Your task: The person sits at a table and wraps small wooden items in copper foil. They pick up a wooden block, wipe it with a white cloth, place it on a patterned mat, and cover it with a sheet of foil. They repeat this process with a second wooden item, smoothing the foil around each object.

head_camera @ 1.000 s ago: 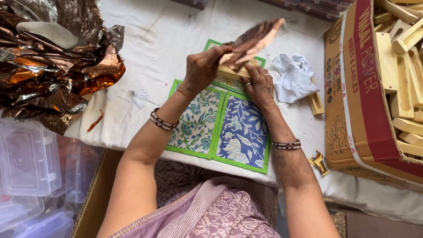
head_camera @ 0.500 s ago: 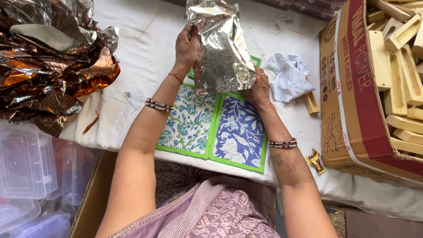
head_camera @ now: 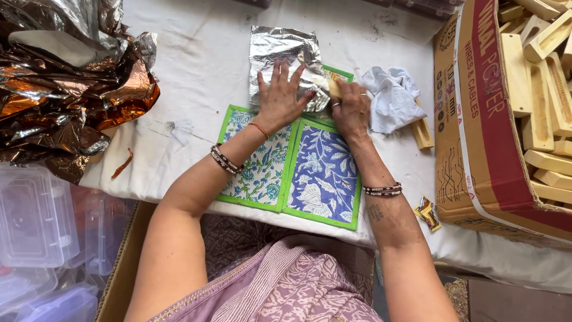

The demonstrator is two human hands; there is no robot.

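A crinkled silver foil sheet (head_camera: 280, 56) lies flat on the white-covered table. My left hand (head_camera: 281, 98) presses down on its lower part with fingers spread. My right hand (head_camera: 351, 107) holds a small wooden block (head_camera: 333, 87) at the foil's right edge. Under both hands lie floral printed mats with green borders, one pale (head_camera: 259, 167) and one blue (head_camera: 322, 179).
A crumpled white cloth (head_camera: 390, 98) and a wooden piece (head_camera: 422, 132) lie to the right. A cardboard box (head_camera: 476, 119) of wooden pieces stands at far right. A heap of copper and silver foil (head_camera: 59, 89) fills the left. Clear plastic boxes (head_camera: 33, 220) sit below left.
The foil sheet, held up in the air by both hands before, has been laid down on the table. My left hand now flattens it.
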